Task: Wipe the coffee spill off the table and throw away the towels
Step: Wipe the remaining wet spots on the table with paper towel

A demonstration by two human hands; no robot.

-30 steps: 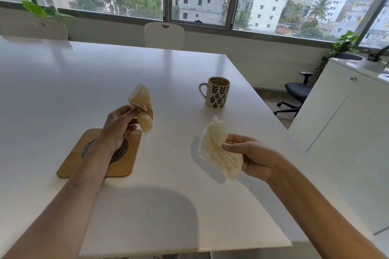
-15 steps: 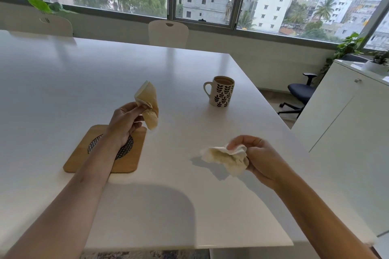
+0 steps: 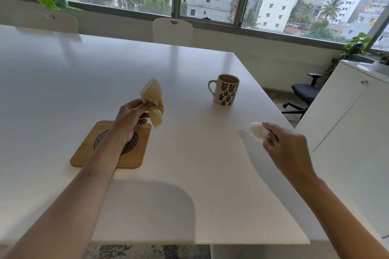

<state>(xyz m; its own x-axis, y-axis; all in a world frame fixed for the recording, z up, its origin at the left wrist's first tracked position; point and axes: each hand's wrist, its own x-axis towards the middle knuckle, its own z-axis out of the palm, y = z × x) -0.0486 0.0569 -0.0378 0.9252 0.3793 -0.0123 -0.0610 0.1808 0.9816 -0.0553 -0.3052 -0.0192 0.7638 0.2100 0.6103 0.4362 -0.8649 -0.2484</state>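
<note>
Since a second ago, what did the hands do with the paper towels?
The right hand swung its white towel down and out toward the table's right edge, bunching it small under the fingers. The left hand went on pinching the coffee-stained towel above the wooden trivet. The mug stayed put.
</note>
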